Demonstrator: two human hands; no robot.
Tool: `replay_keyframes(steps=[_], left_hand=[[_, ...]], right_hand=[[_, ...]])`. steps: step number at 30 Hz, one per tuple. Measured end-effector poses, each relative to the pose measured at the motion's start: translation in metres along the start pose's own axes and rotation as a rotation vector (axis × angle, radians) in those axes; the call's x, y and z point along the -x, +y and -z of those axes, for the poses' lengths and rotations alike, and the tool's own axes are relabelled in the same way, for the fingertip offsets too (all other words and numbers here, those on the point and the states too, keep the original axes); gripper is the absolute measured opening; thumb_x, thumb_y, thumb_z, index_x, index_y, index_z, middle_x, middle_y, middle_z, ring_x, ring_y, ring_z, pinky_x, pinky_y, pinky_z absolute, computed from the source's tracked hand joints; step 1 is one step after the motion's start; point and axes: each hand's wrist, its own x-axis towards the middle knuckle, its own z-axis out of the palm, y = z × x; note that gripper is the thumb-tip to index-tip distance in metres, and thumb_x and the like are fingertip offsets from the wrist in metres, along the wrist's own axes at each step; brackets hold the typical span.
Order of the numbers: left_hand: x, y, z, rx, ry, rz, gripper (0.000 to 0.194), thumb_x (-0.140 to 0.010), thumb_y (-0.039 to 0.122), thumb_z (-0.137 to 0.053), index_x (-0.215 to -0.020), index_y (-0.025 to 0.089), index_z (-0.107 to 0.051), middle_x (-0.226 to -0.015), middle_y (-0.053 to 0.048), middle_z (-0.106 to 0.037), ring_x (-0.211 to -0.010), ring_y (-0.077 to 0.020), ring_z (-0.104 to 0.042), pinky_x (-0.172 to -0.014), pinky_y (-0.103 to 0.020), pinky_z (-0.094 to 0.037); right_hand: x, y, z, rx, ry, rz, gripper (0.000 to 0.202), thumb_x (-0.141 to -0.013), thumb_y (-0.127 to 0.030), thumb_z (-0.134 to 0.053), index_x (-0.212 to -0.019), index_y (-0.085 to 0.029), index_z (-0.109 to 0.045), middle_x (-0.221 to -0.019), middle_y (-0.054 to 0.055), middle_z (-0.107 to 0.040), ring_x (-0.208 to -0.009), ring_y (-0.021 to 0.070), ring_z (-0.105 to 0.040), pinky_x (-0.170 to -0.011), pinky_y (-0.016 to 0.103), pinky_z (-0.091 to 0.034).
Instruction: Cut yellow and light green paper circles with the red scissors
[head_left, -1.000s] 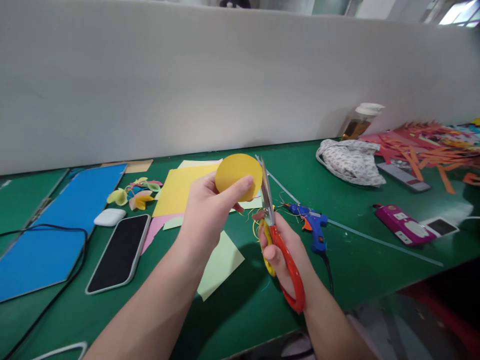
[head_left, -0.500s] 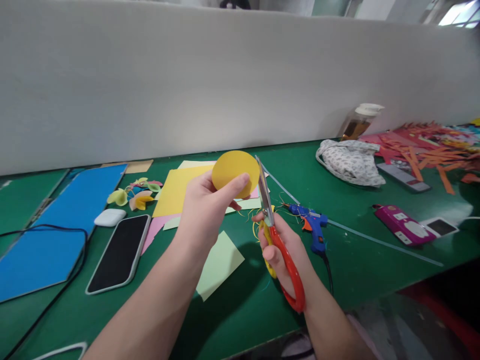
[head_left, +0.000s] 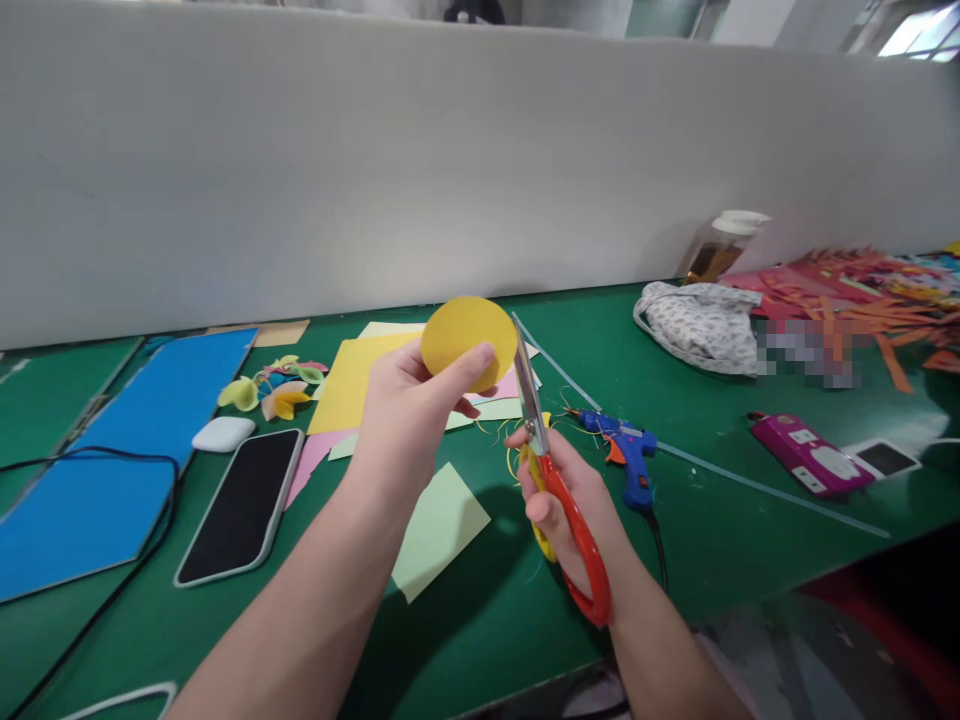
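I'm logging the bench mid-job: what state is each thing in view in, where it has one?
Yellow disc, held up, nearly flat
Left hand, closed on yellow disc
Scissors, blades nearly closed
Right hand, gripping scissors
Phone, face up, screen dark
White case, shut
Glue gun, on its side; heat can't be told
Patterned cloth, bunched up
Jar, lidded

No lettering, numbers or brand that I can read on my feed. On the magenta object [head_left: 789, 450], well to the right of the right hand [head_left: 589, 485], I note pale patches [head_left: 812, 481]; any print there is illegible.
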Motion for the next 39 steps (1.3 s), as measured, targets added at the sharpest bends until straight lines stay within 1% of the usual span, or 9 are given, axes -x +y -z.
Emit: replay_keyframes(steps=[6, 10, 15, 17, 21, 25, 30, 34, 39], left_hand=[[-0.001, -0.001, 0.001, -0.028, 0.013, -0.015, 0.023, -0.070, 0.037, -0.076, -0.078, 0.017, -0.069, -0.074, -0.003, -0.069, -0.063, -0.0152, -0.064, -0.049, -0.022, -0.046], [-0.001, -0.001, 0.002, -0.011, 0.017, -0.007, 0.023, -0.069, 0.037, -0.077, -0.079, 0.017, -0.069, -0.073, -0.002, -0.069, -0.062, -0.0141, -0.064, -0.049, -0.021, -0.046], [0.001, -0.002, -0.002, -0.008, -0.034, 0.017, 0.024, -0.070, 0.038, -0.077, -0.080, 0.017, -0.070, -0.074, -0.002, -0.068, -0.064, -0.0140, -0.064, -0.049, -0.020, -0.046], [0.002, -0.003, -0.003, -0.012, -0.027, 0.016, 0.025, -0.070, 0.039, -0.076, -0.080, 0.017, -0.069, -0.074, -0.002, -0.068, -0.063, -0.0145, -0.065, -0.049, -0.021, -0.047], [0.003, -0.006, -0.005, -0.026, -0.049, 0.012, 0.027, -0.072, 0.042, -0.075, -0.081, 0.017, -0.070, -0.076, -0.003, -0.070, -0.066, -0.0157, -0.065, -0.050, -0.022, -0.047], [0.004, -0.008, -0.005, -0.053, -0.105, 0.017, 0.022, -0.071, 0.037, -0.076, -0.078, 0.017, -0.071, -0.073, -0.002, -0.069, -0.066, -0.0151, -0.065, -0.051, -0.021, -0.047], [0.005, -0.006, -0.006, -0.022, -0.053, 0.014, 0.022, -0.072, 0.037, -0.076, -0.076, 0.017, -0.069, -0.071, -0.002, -0.067, -0.065, -0.0146, -0.063, -0.050, -0.021, -0.046], [0.006, -0.004, -0.008, -0.021, -0.040, 0.015, 0.021, -0.073, 0.037, -0.076, -0.076, 0.017, -0.069, -0.072, -0.002, -0.067, -0.065, -0.0142, -0.063, -0.050, -0.021, -0.046], [0.004, -0.008, -0.006, -0.014, -0.088, 0.009, 0.016, -0.070, 0.032, -0.077, -0.076, 0.018, -0.071, -0.071, -0.001, -0.068, -0.066, -0.0136, -0.062, -0.049, -0.019, -0.046]], right_hand=[[0.001, -0.002, 0.000, -0.001, 0.002, 0.017, 0.081, -0.054, -0.088, -0.063, -0.101, -0.022, -0.058, -0.062, -0.007, -0.036, -0.055, 0.0102, -0.026, -0.053, 0.026, -0.025], [0.001, 0.003, 0.002, -0.010, -0.035, 0.030, 0.079, -0.059, -0.086, -0.062, -0.108, -0.024, -0.058, -0.064, -0.007, -0.038, -0.054, 0.0103, -0.029, -0.052, 0.025, -0.026], [-0.003, 0.012, 0.002, -0.090, -0.044, 0.034, 0.097, -0.046, -0.090, -0.063, -0.117, -0.024, -0.055, -0.076, -0.004, -0.045, -0.058, 0.0116, -0.038, -0.055, 0.027, -0.033], [-0.004, 0.014, 0.002, -0.109, -0.052, 0.035, 0.099, -0.045, -0.090, -0.064, -0.118, -0.024, -0.055, -0.077, -0.003, -0.046, -0.058, 0.0117, -0.039, -0.055, 0.027, -0.034], [-0.004, 0.016, 0.005, -0.064, -0.070, 0.049, 0.095, -0.051, -0.090, -0.062, -0.119, -0.024, -0.055, -0.079, -0.002, -0.049, -0.059, 0.0127, -0.042, -0.058, 0.029, -0.035], [-0.004, 0.017, 0.009, -0.037, -0.055, 0.060, 0.092, -0.055, -0.090, -0.059, -0.118, -0.025, -0.055, -0.078, -0.001, -0.050, -0.060, 0.0141, -0.044, -0.060, 0.030, -0.037], [-0.004, 0.016, 0.009, -0.043, -0.063, 0.063, 0.093, -0.053, -0.091, -0.059, -0.119, -0.026, -0.055, -0.079, -0.001, -0.052, -0.061, 0.0145, -0.047, -0.062, 0.030, -0.039], [-0.003, 0.014, 0.008, -0.027, -0.067, 0.072, 0.093, -0.055, -0.090, -0.059, -0.120, -0.025, -0.054, -0.080, -0.001, -0.053, -0.063, 0.0153, -0.048, -0.060, 0.030, -0.039], [-0.003, 0.014, 0.008, -0.017, -0.066, 0.082, 0.088, -0.058, -0.089, -0.059, -0.118, -0.025, -0.055, -0.078, -0.001, -0.052, -0.062, 0.0146, -0.047, -0.060, 0.029, -0.039]])
